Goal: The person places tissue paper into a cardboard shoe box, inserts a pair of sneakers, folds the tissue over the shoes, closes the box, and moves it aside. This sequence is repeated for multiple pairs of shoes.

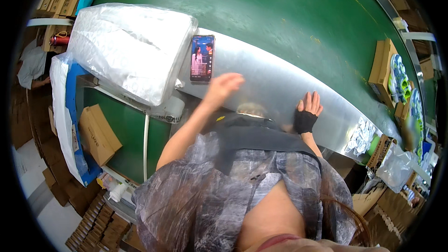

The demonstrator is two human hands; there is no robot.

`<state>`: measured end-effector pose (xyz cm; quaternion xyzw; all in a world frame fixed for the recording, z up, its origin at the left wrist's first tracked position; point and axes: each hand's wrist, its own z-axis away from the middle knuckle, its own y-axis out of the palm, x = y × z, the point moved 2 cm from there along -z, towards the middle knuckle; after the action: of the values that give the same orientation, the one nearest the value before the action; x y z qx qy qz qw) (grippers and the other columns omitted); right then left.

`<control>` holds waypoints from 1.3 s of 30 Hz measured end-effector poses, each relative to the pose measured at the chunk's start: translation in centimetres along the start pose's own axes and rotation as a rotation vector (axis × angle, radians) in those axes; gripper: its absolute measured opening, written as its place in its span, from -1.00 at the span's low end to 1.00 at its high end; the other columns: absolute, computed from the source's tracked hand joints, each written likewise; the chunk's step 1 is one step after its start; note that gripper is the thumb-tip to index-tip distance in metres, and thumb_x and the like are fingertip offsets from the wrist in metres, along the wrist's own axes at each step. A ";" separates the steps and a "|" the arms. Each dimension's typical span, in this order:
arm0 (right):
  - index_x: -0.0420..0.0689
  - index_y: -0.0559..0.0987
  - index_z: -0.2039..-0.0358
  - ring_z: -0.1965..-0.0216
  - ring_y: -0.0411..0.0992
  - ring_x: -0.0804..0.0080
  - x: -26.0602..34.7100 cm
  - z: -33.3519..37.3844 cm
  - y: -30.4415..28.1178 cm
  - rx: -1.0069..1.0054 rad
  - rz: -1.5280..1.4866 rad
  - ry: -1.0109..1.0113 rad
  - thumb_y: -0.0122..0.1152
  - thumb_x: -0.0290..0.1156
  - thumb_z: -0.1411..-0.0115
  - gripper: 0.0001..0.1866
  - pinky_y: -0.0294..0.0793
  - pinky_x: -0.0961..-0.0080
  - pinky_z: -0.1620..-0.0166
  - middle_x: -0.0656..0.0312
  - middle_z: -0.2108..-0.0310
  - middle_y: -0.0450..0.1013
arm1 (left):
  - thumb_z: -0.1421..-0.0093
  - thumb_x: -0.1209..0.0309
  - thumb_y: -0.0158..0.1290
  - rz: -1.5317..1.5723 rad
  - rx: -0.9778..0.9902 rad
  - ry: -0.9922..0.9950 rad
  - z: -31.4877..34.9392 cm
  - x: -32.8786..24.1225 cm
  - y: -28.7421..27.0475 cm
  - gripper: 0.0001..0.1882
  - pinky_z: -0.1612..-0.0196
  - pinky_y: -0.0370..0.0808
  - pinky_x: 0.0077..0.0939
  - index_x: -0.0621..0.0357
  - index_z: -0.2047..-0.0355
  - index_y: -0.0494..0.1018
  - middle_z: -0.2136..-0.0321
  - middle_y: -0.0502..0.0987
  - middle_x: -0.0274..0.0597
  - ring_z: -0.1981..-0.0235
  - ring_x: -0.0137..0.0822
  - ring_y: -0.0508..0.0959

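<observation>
My left hand is raised over the shiny metal table, blurred, fingers apart and holding nothing. It is just right of a smartphone lying face up with its screen lit. My right hand, in a black fingerless glove, rests flat on the metal surface with fingers spread and empty. A dark strap or apron crosses my chest below both hands.
A big white plastic-wrapped bundle lies left of the phone. A green conveyor belt runs behind the table. An open box with colourful shoes sits at right. Cardboard boxes and a blue frame stand at left; another person is far left.
</observation>
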<state>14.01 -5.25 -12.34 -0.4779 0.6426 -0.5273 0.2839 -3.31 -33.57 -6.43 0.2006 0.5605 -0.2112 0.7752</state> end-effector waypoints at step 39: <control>-0.11 0.41 0.22 0.29 0.33 0.06 -26.1 15.1 -7.3 -0.189 -0.114 1.083 0.05 -0.30 -0.05 -0.73 0.34 0.28 0.23 0.04 0.24 0.31 | -0.05 0.20 0.01 -1.419 -0.050 0.559 -4.2 5.1 12.5 -0.44 -0.03 0.08 -0.02 0.30 0.01 0.21 -0.02 0.19 0.14 -0.06 0.02 0.19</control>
<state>39.42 12.58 -13.35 -0.1956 0.7144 -0.6525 -0.1603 1.72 -21.45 -11.62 -0.1794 0.7351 -0.5873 0.2872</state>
